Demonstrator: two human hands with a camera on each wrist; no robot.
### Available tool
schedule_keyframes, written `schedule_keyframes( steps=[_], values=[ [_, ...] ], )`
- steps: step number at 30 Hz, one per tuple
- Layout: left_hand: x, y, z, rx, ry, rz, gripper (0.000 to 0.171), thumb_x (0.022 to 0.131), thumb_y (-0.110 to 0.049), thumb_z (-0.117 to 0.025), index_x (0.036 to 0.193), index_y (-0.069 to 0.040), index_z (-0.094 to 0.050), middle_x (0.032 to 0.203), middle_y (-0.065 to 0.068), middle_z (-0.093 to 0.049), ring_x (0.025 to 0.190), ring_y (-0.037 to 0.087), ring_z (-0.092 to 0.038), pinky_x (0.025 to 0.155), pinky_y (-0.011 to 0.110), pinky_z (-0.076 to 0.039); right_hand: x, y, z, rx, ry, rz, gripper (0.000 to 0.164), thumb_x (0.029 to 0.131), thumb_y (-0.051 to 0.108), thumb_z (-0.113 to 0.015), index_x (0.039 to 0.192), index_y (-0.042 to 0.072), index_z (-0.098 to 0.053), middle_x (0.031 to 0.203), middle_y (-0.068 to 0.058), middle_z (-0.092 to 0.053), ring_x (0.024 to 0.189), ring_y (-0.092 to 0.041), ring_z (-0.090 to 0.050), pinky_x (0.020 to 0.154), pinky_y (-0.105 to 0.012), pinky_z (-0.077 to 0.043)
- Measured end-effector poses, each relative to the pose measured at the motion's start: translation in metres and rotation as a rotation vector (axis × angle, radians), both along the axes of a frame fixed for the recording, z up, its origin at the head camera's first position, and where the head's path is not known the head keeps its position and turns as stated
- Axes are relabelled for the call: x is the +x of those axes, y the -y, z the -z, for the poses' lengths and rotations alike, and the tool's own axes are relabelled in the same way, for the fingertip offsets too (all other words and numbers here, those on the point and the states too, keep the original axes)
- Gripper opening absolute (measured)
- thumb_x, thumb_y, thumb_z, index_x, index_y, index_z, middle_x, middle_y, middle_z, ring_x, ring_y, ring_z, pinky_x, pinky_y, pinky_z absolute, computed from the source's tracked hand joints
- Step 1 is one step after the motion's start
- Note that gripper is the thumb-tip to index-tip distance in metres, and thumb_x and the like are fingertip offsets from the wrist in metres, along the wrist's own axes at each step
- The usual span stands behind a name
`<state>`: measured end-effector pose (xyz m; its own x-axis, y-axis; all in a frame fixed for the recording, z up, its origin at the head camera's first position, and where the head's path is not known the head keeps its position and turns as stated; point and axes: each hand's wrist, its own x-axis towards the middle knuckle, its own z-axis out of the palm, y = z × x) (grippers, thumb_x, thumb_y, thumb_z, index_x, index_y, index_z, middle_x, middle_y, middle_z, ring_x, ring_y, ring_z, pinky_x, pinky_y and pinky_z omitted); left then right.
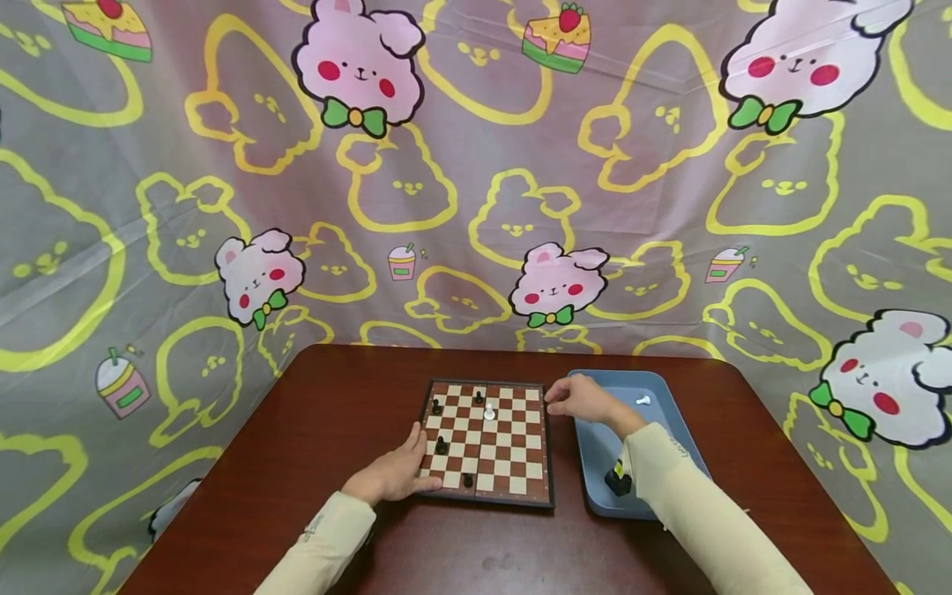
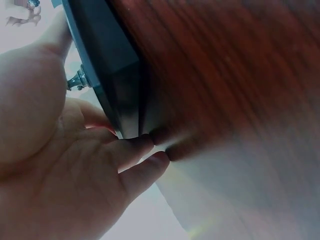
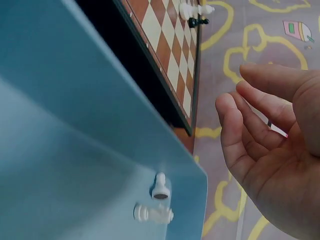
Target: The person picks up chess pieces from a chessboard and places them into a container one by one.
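Note:
A brown-and-cream chessboard with a dark rim lies on the table. Several black chess pieces and a white chess piece stand on it. My left hand rests against the board's left side, its fingers fairly straight. In the left wrist view, two fingertips touch the wood beside the dark edge. My right hand hovers between the board's right edge and the blue tray. Its fingers are loosely bent, with nothing visible between them.
In the tray, the right wrist view shows a white pawn and a longer white chess piece, lying down. A black device shows by the right cuff. Dark wood table surrounds the board; a patterned curtain hangs behind.

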<state>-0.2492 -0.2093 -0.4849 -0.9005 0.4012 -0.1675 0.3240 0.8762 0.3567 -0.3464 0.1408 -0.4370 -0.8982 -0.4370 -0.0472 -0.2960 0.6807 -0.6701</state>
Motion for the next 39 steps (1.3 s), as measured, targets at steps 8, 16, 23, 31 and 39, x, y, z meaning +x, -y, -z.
schedule_keyframes(
  steps=[8,16,23,31,39],
  values=[
    [0.0,0.002,0.0,-0.001,-0.005,0.002,0.097,0.086,-0.051,-0.062,0.144,0.014,-0.02,0.152,0.031,-0.006,0.121,0.041,-0.046,0.09,0.044,-0.045,-0.002,0.024,0.0,0.006,-0.008,-0.054,0.017,0.087,0.012,-0.069,0.101,0.003,-0.07,0.087,0.002,-0.067,0.075,-0.021,-0.061,0.062,-0.033,-0.048],
    [0.001,0.001,0.001,-0.004,-0.004,-0.002,0.096,0.086,-0.051,-0.062,0.144,0.013,-0.021,0.152,0.03,-0.006,0.122,0.04,-0.046,0.091,0.043,-0.045,0.0,0.05,0.006,0.038,-0.016,-0.058,0.022,0.086,0.015,-0.07,0.105,0.004,-0.07,0.096,-0.001,-0.067,0.085,-0.017,-0.062,0.069,-0.034,-0.051],
    [-0.001,-0.001,-0.001,-0.005,0.001,-0.008,0.097,0.086,-0.052,-0.061,0.145,0.012,-0.019,0.152,0.029,-0.005,0.124,0.04,-0.044,0.092,0.043,-0.044,-0.005,0.061,0.018,0.041,-0.024,-0.038,0.019,0.086,0.015,-0.07,0.103,0.006,-0.071,0.091,0.001,-0.066,0.078,-0.015,-0.062,0.067,-0.033,-0.051],
    [-0.001,-0.001,0.0,-0.007,0.005,-0.022,0.098,0.085,-0.053,-0.062,0.145,0.012,-0.019,0.153,0.029,-0.006,0.124,0.04,-0.044,0.093,0.045,-0.043,-0.007,0.074,0.028,0.014,-0.011,-0.028,0.019,0.087,0.014,-0.07,0.104,0.006,-0.069,0.095,-0.001,-0.066,0.085,-0.017,-0.062,0.071,-0.034,-0.051],
    [0.0,0.001,0.001,-0.01,0.011,-0.017,0.097,0.087,-0.053,-0.06,0.146,0.011,-0.017,0.153,0.028,-0.004,0.125,0.04,-0.042,0.093,0.044,-0.043,-0.008,0.094,0.035,-0.017,-0.009,-0.016,0.027,0.087,0.014,-0.069,0.111,0.002,-0.066,0.103,-0.008,-0.065,0.092,-0.022,-0.062,0.076,-0.037,-0.051]
  ],
)
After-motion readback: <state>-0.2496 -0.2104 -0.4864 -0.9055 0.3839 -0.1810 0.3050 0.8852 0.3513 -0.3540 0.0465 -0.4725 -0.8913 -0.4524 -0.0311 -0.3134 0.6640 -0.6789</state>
